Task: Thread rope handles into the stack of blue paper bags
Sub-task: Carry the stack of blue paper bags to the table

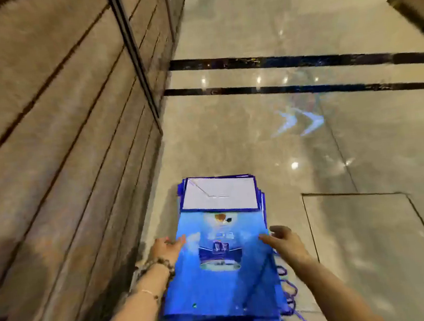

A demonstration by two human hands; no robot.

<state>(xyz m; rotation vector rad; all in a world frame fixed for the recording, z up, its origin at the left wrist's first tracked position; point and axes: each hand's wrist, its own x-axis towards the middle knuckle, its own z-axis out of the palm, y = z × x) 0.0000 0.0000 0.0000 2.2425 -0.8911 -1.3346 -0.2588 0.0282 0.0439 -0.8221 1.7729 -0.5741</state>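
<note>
- Blue and glossy, the stack of paper bags (225, 283) lies flat, low in the middle of the view, between the person's two forearms and close to the foot of the wall (62, 149).
- Whether the stack rests on the floor (243, 144) or is carried just above it, I cannot tell.
- Its top bag (216, 271) shows a printed picture, too blurred to read, and a small punched hole (194, 305) near the corner closest to the person.
- At the far end of that bag, the folded white base panel (219, 195) faces up, edged in dark blue.
- The left hand (166, 250) grips the stack's left edge, with the thumb laid on top of the bag and the other fingers hidden beneath or beside it.
- A beaded bracelet (155, 265) circles that wrist.
- The right hand (285, 242) grips the right edge, opposite the left hand. Its thumb rests on the top bag, and its curled fingers are smeared by motion blur.
- Blue rope handles (291, 300) hang in loops from the right side and the near end of the stack, beside the right forearm.
- The wall is brown stone, with dark grooves running along it.
- The floor is polished beige stone, bright with reflected lights.
- Two dark stripes (299, 60) cross the floor well beyond the bags.
- Pale blue arrow shapes (300, 123) glow on the floor between the stripes and the stack.
- A thin seam outlines a rectangular panel (368, 236) in the floor, to the right of the right hand.
</note>
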